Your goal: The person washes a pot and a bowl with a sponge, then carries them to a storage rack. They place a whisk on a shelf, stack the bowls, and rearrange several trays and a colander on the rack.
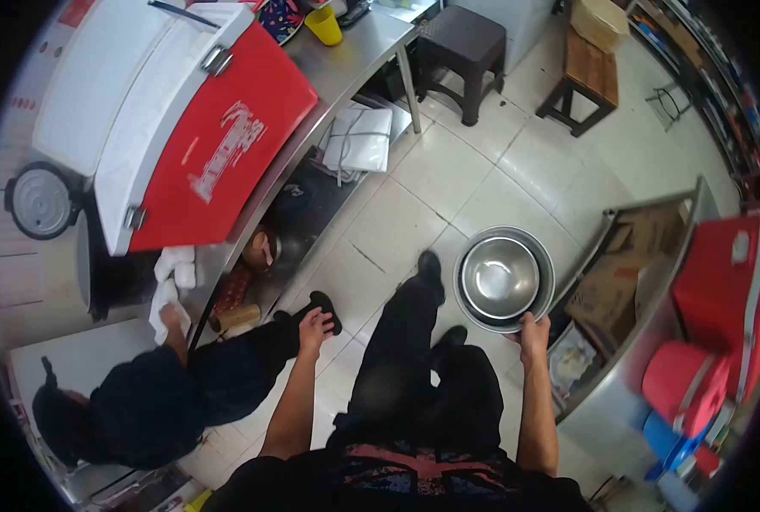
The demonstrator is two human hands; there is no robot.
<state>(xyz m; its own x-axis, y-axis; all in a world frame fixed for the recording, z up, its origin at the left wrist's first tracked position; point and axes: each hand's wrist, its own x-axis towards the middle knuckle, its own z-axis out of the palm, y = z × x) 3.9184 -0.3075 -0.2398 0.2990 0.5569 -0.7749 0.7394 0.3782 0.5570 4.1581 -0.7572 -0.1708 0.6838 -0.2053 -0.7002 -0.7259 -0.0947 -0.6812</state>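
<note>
My right hand (pixel 533 333) grips the rim of a stack of metal mixing bowls. A smaller shiny bowl (pixel 501 277) sits inside a larger one (pixel 548 286), and both are held out over the tiled floor. My left hand (pixel 315 328) hangs in the air on the other side of my legs, its fingers apart and slightly bent, with nothing in it. To the left stands a co-worker (pixel 145 392) in dark clothes and a cap, whose hand (pixel 172 317) is on a white cloth (pixel 165 307).
A steel counter (pixel 350 60) on the left bears a red cooler (pixel 252 128) with its lid raised. Ahead are a dark plastic stool (pixel 462 38) and a wooden bench (pixel 591 64). Cardboard boxes (pixel 610 290) fill a shelf under the right table, near my right hand.
</note>
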